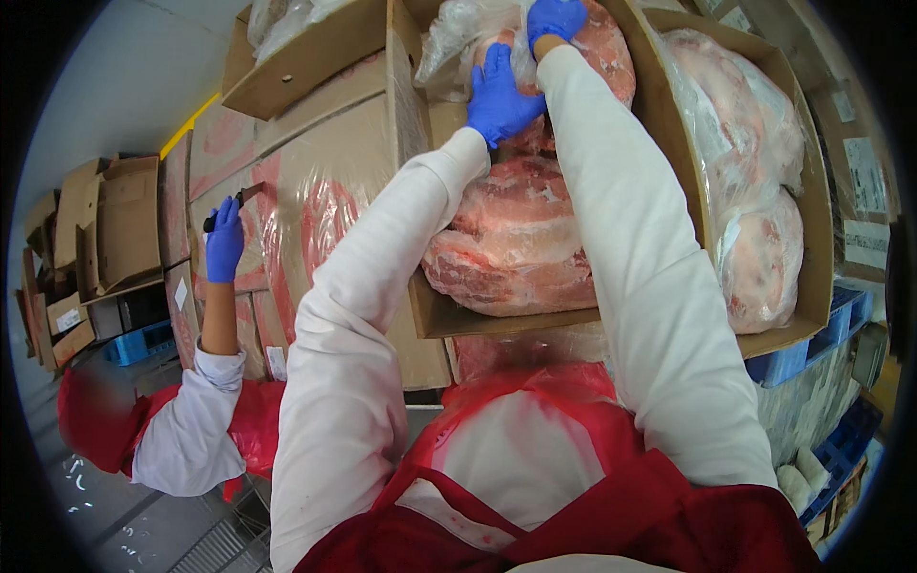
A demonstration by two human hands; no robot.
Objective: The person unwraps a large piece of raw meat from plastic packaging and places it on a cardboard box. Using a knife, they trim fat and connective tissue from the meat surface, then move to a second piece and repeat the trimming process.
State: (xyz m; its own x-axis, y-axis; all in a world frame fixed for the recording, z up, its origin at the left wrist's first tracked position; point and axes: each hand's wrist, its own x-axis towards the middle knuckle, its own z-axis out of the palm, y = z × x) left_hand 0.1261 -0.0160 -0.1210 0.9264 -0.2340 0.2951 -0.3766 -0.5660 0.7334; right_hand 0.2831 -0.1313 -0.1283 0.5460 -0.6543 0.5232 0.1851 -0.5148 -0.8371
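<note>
My left hand (501,100), in a blue glove, lies with fingers spread on a piece of raw meat and the clear plastic bag (444,53) around it. My right hand (557,19), gloved too, is beyond it at the top edge. Its fingers look curled, and what they hold is hidden. Both hands are over an open cardboard box (516,325). Inside, large pink pieces of raw meat (516,234) lie near me, bare of plastic. More meat (607,57) shows beside my right wrist.
To the right, another open box (812,296) holds plastic-wrapped meat (745,124). Plastic-covered cartons (334,162) fill the left. A co-worker's blue-gloved hand (224,244) holds a knife (250,193) over them. Empty boxes (129,224) and a blue pallet (802,349) stand farther out.
</note>
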